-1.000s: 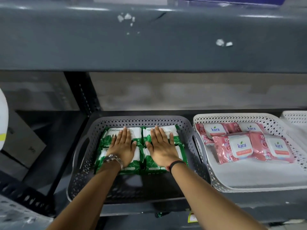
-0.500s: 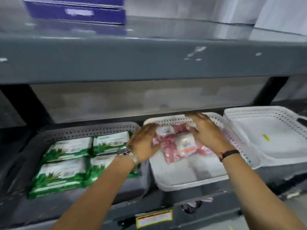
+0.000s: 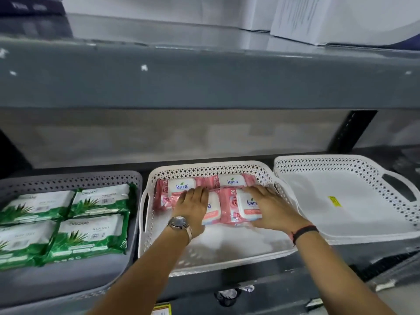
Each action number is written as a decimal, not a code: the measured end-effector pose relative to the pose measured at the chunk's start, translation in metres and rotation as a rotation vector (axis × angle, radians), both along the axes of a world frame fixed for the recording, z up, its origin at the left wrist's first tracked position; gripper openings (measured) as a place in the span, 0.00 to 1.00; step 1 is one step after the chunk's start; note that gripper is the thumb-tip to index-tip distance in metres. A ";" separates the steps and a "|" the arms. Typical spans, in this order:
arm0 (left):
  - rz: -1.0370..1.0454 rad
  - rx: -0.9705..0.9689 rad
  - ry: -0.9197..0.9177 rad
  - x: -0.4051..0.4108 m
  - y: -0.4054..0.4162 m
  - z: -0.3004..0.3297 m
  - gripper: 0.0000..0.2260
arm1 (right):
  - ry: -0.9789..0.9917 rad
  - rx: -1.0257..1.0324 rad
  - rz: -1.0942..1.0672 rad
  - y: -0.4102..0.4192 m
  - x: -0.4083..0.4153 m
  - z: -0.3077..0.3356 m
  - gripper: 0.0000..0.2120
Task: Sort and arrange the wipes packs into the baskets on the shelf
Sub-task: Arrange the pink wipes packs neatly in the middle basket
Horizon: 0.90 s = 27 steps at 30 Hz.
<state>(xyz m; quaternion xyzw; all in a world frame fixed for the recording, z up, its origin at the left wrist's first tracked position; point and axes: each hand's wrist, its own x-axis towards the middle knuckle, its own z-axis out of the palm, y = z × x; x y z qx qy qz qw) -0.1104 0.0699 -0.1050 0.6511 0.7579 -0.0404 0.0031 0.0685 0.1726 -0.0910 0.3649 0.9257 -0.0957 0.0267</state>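
Several pink Kara wipes packs [image 3: 229, 181] lie in two rows at the back of the middle white basket [image 3: 218, 260]. My left hand [image 3: 193, 206] rests flat on the front left pink pack, fingers together. My right hand [image 3: 270, 206] lies flat against the right side of the front right pink pack [image 3: 247, 206]. Neither hand grips a pack. Several green Origami wipes packs [image 3: 91, 235] fill the grey basket [image 3: 75, 178] on the left. The white basket [image 3: 372, 235] on the right holds only a small yellow sticker.
The grey upper shelf beam [image 3: 204, 80] hangs low over the baskets. A black upright post [image 3: 350, 130] stands behind the right basket. White boxes [image 3: 341, 17] sit on the upper shelf. The lower shelf's front edge [image 3: 250, 289] runs below the baskets.
Both hands left the green packs in the grey basket and moved right to the pink packs in the middle basket. The view swung right, revealing the right white basket.
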 end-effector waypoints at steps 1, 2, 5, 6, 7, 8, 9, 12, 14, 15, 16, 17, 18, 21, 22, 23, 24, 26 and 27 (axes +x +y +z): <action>-0.023 -0.007 -0.001 -0.004 -0.001 0.001 0.36 | -0.002 0.007 0.006 0.001 0.000 -0.001 0.41; -0.046 -0.036 -0.009 -0.009 -0.002 0.002 0.36 | -0.011 0.017 0.014 0.002 0.001 -0.002 0.41; -0.066 -0.153 -0.048 -0.029 -0.011 0.006 0.39 | -0.069 0.024 0.056 0.000 -0.003 -0.005 0.39; -0.060 -0.185 -0.066 -0.035 -0.015 0.006 0.39 | -0.094 0.017 0.070 -0.001 -0.005 -0.006 0.38; -0.055 -0.211 -0.080 -0.040 -0.019 0.005 0.39 | -0.115 0.003 0.080 -0.003 -0.008 -0.007 0.38; -0.056 -0.225 -0.092 -0.042 -0.021 0.004 0.39 | -0.127 -0.008 0.086 -0.004 -0.010 -0.008 0.38; -0.060 -0.230 -0.100 -0.042 -0.023 0.003 0.39 | -0.128 -0.019 0.091 -0.005 -0.012 -0.008 0.38; -0.068 -0.213 -0.102 -0.042 -0.022 0.004 0.39 | -0.091 -0.075 0.096 -0.007 -0.016 -0.008 0.40; -0.065 -0.211 -0.100 -0.042 -0.022 0.004 0.39 | -0.069 -0.123 0.080 -0.007 -0.015 -0.007 0.41; -0.066 -0.216 -0.101 -0.042 -0.022 0.005 0.39 | -0.060 -0.146 0.076 -0.007 -0.015 -0.006 0.40; -0.067 -0.221 -0.103 -0.041 -0.022 0.005 0.39 | -0.053 -0.168 0.076 -0.008 -0.014 -0.005 0.40; -0.065 -0.228 -0.106 -0.041 -0.022 0.004 0.39 | -0.052 -0.187 0.078 -0.008 -0.014 -0.004 0.40; -0.060 -0.236 -0.108 -0.041 -0.022 0.003 0.39 | -0.057 -0.200 0.078 -0.008 -0.013 -0.003 0.40; -0.056 -0.252 -0.095 -0.040 -0.023 0.001 0.38 | -0.071 -0.221 0.081 -0.006 -0.014 -0.002 0.39; -0.066 -0.248 -0.079 -0.041 -0.023 0.002 0.38 | -0.071 -0.223 0.085 -0.004 -0.014 -0.003 0.39; -0.081 -0.245 -0.068 -0.042 -0.024 0.002 0.38 | -0.067 -0.225 0.089 -0.003 -0.014 -0.003 0.40; -0.093 -0.245 -0.069 -0.043 -0.024 0.004 0.39 | -0.064 -0.232 0.090 -0.002 -0.014 -0.003 0.41; -0.086 -0.252 -0.124 -0.045 -0.021 0.009 0.40 | -0.029 -0.271 0.081 0.001 -0.013 0.003 0.41; -0.069 -0.244 -0.170 -0.046 -0.019 0.012 0.39 | 0.019 -0.277 0.070 0.002 -0.013 0.007 0.39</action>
